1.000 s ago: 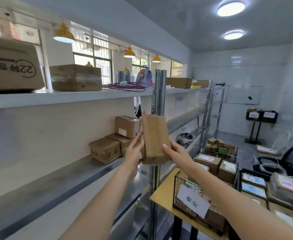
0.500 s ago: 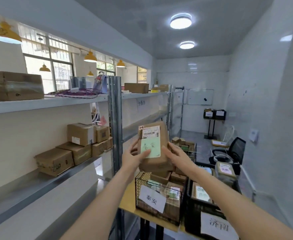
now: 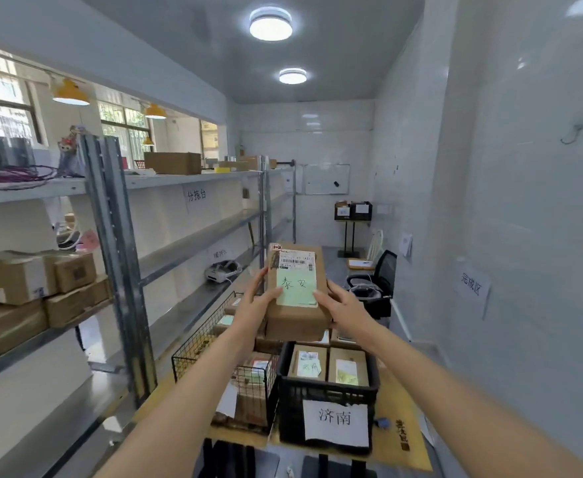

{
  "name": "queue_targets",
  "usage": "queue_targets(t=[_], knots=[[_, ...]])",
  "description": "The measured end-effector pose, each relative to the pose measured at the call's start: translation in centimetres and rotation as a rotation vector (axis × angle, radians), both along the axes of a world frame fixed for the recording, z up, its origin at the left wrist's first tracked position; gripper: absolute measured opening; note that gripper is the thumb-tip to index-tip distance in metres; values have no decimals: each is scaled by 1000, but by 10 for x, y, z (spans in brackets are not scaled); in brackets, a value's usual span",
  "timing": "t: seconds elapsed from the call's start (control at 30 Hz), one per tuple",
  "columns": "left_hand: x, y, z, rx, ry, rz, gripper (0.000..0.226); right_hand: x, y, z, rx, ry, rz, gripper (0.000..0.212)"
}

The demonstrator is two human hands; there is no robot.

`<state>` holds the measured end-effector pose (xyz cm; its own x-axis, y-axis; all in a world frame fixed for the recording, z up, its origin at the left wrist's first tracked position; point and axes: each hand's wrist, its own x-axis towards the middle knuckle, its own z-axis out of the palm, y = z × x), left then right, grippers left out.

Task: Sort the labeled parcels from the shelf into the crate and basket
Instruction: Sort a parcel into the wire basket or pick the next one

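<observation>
I hold a brown cardboard parcel in front of me, its top facing me with a barcode label and a green handwritten note. My left hand grips its left side and my right hand its right side. Below it stand a black wire basket with parcels inside and a black plastic crate with a white paper sign, holding labelled parcels. Both rest on a wooden table. More cardboard parcels sit on the metal shelf at the left.
The shelf's upright post stands close to the basket's left. A black office chair and a stand with two black bins are farther back. A white tiled wall runs along the right.
My view has swung right, away from the shelf toward the table. The parcel was turned so its labelled face shows, and it now hangs over the basket and crate.
</observation>
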<state>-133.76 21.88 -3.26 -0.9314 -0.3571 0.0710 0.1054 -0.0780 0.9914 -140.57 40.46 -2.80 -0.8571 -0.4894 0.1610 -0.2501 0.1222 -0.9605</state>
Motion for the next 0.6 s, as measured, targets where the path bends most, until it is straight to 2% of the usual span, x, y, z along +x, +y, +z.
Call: queue_targets(t=[0.13, 0.3, 0.4, 0.6], knots=[[-31, 27, -10, -39, -27, -39, 63, -23, 34, -6, 38, 30, -60, 49], [-61, 37, -16, -43, -13, -19, 57, -53, 44, -15, 84, 28, -104, 61], [-82, 24, -17, -23, -47, -19, 48, -75, 37, -18, 94, 28, -115, 63], [-129, -40, -19, -89, -32, 59, 57, -132, -4, -31, 170, 98, -150, 61]])
